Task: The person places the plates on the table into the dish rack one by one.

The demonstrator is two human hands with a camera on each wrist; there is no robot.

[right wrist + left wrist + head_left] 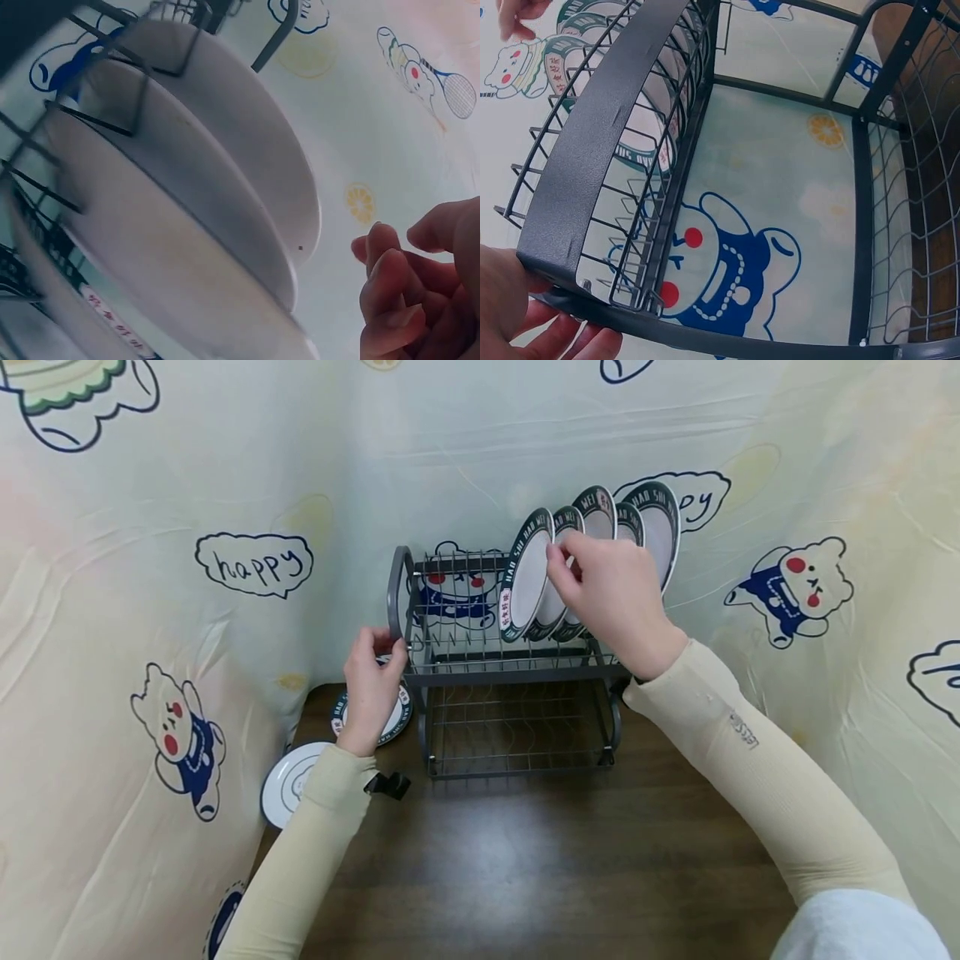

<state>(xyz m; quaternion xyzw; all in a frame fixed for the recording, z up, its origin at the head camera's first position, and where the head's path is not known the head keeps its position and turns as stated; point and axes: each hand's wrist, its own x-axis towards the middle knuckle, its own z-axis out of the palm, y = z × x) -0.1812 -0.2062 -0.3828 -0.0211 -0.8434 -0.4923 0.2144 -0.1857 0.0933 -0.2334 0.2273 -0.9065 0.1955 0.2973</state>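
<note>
A dark grey two-tier dish rack (pixel 517 677) stands on the table. My left hand (pixel 372 689) grips its left end at the upper tier; in the left wrist view the thumb and fingers (pixel 551 337) curl round the corner of the frame. Several white plates (pixel 528 578) with dark green lettered rims stand on edge in the right half of the upper tier. My right hand (pixel 618 597) hovers in front of these plates with its fingers loosely bent. The right wrist view has that hand (pixel 420 285) apart from the plates (pixel 180 217), with nothing in its grasp.
Left of the rack, a dark-rimmed plate (pixel 405 703) lies partly hidden behind the left hand. A white plate with rings (pixel 288 785) lies nearer on the brown wooden table (pixel 525 860). Printed cloth (pixel 450 460) surrounds the back and sides. The lower tier (pixel 517 727) has wavy wires.
</note>
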